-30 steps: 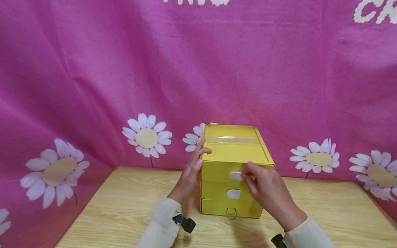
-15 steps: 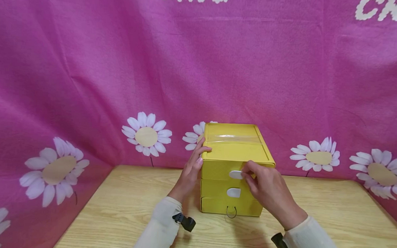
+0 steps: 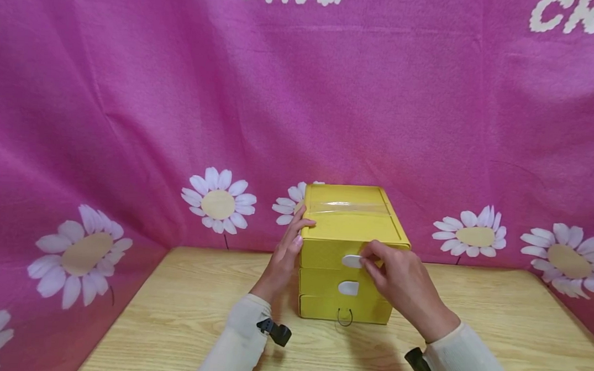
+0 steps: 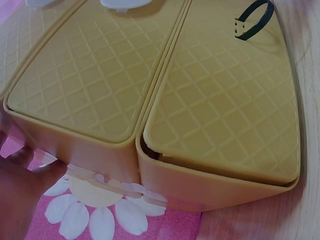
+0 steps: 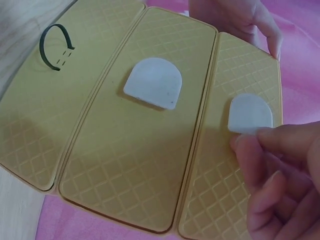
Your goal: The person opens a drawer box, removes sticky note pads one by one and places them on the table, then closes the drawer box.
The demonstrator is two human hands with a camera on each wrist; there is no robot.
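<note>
A yellow box with three stacked drawers (image 3: pixel 347 215) stands on the table, its drawers closed. My left hand (image 3: pixel 284 257) rests along the box's left side, fingertips over the top edge. With thumb and index finger, my right hand (image 3: pixel 404 281) pinches the straight edge of the white rounded tab (image 5: pixel 251 114) on the top drawer. A second white tab (image 5: pixel 154 82) sits on the middle drawer's front. The bottom drawer carries a thin dark loop (image 5: pixel 54 47) instead. Diamond-patterned drawer fronts show in both wrist views. Part of the top drawer's front is hidden behind my right hand.
The light wooden table (image 3: pixel 171 324) spreads to both sides of the box. Close behind hangs a pink cloth (image 3: pixel 260 112) printed with white daisies. Clear tape (image 3: pixel 348 207) crosses the box's top.
</note>
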